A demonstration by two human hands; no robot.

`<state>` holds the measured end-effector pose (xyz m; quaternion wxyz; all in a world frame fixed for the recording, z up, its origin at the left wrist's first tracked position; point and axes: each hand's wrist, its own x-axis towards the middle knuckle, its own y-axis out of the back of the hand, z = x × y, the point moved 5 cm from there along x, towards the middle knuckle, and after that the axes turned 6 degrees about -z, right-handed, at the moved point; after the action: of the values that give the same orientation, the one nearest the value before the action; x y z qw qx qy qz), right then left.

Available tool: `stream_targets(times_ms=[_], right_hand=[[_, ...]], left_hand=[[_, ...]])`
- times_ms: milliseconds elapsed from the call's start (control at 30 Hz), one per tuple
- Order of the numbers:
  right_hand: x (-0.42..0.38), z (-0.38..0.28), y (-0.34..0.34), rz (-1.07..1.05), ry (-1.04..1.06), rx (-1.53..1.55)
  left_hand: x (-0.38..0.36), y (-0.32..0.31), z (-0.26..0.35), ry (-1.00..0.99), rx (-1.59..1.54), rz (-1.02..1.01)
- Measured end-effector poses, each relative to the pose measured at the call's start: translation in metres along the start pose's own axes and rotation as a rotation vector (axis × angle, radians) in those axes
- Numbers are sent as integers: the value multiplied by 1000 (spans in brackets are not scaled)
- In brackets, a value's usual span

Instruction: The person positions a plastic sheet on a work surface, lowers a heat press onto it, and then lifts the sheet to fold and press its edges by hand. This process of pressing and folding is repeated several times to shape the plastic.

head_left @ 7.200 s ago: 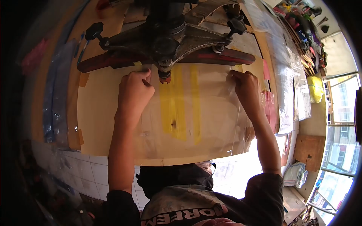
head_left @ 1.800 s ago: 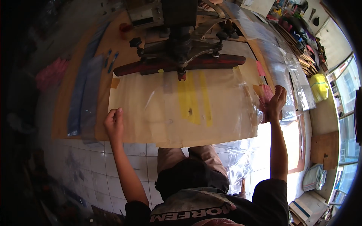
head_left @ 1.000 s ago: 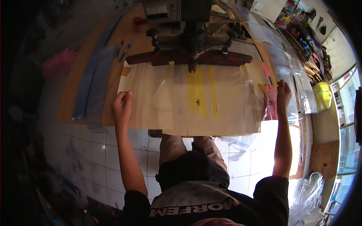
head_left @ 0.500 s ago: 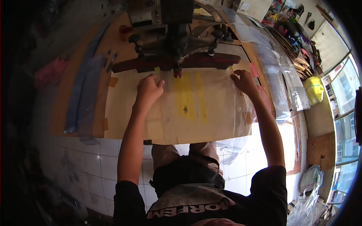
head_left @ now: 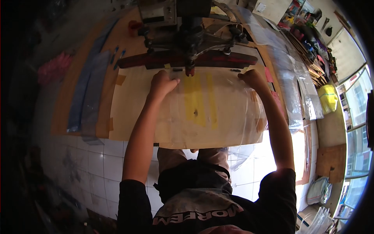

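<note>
A clear plastic sheet (head_left: 230, 113) lies over a pale board (head_left: 132, 105) marked with yellow tape strips (head_left: 193, 97). My left hand (head_left: 163, 84) is closed at the sheet's far left part, thumb pointing right. At its far right corner my right hand (head_left: 252, 80) pinches the film, fingers curled down. Just beyond both hands runs the long dark red bar (head_left: 156, 61) of a press machine (head_left: 193, 37). A small red forked piece (head_left: 189, 71) hangs from its middle. My fingertips are partly hidden by the hands themselves.
Blue-tinted plastic strips (head_left: 93, 93) and blue pens (head_left: 117, 56) lie on the wooden table's left side. More clear plastic sheets (head_left: 306, 89) cover its right edge. A yellow bag (head_left: 328, 99) and piled goods (head_left: 304, 50) stand at right.
Both hands have shifted slightly forward toward the red bar, with the plastic sheet between them. Small dark marks on the board near the bar now show. The camera view has tilted a little.
</note>
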<state>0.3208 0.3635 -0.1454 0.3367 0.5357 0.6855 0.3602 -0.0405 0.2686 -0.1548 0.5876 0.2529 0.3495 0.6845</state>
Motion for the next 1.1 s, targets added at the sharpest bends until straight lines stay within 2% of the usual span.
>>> stream_targets(times_ms=[133, 200, 267, 300, 367, 400, 467, 500, 567, 767, 867, 1100], right_hand=[[-30, -15, 10, -171, -146, 138], [-52, -25, 19, -161, -109, 254], [-84, -40, 29, -81, -24, 368], [-98, -44, 32, -69, -1, 409], [-125, -54, 42, -37, 90, 510], [-138, -60, 47, -19, 155, 569], [-159, -66, 59, 76, 175, 608], [-168, -69, 63, 100, 177, 631], [-178, -69, 70, 149, 190, 687], [-183, -69, 79, 146, 301, 909], [-181, -70, 81, 188, 284, 963], [-172, -68, 82, 115, 227, 1086]], left_hand=[[3, 2, -12, -4, -46, -4], [-5, 4, -14, 27, -108, -42], [-38, 13, -4, 100, -270, -213], [-55, 17, -2, 108, -272, -209], [-91, 19, 3, 136, -638, -286], [-106, 25, 8, 144, -640, -280], [-133, 37, 25, 61, -851, -277], [-143, 40, 27, 68, -854, -269], [-158, 53, 37, -114, -901, -186], [-180, 80, 57, -243, -947, -143], [-183, 87, 63, -255, -939, -143], [-185, 97, 72, -251, -979, -148]])
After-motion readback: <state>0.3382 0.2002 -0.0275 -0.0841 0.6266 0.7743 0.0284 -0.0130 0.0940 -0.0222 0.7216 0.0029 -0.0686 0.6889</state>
